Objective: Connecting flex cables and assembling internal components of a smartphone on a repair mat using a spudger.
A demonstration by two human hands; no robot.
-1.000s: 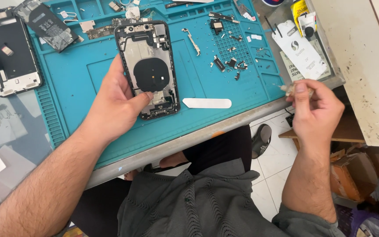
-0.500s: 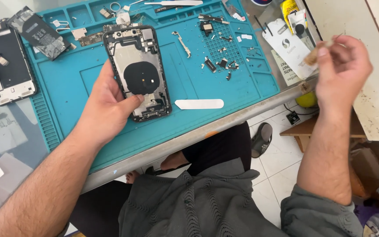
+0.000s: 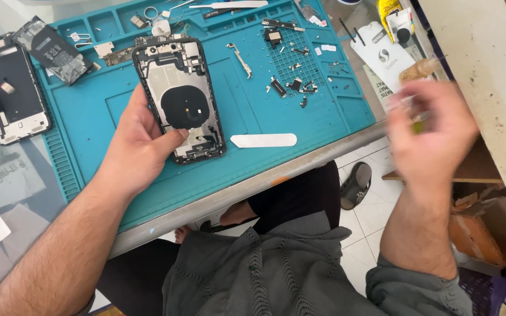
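An opened phone housing [image 3: 180,96] with a black round coil lies on the teal repair mat [image 3: 300,120]. My left hand [image 3: 139,146] grips its lower left edge, thumb on the bottom end. My right hand [image 3: 431,131] is blurred by motion beyond the table's right edge, fingers closed on a thin tool with a light brown handle [image 3: 418,70] that sticks up from it. A white flat pry strip [image 3: 263,140] rests on the mat to the right of the housing.
Small screws and parts [image 3: 291,85] lie scattered on the mat's upper right. A black battery [image 3: 51,51] and a detached screen [image 3: 8,96] lie at the left. White cards [image 3: 382,55] and a yellow tube [image 3: 389,9] sit upper right. A white worktop [image 3: 487,76] borders the right.
My right hand has risen from below the table edge toward the white cards, still gripping the tool. The left hand stays on the phone housing.
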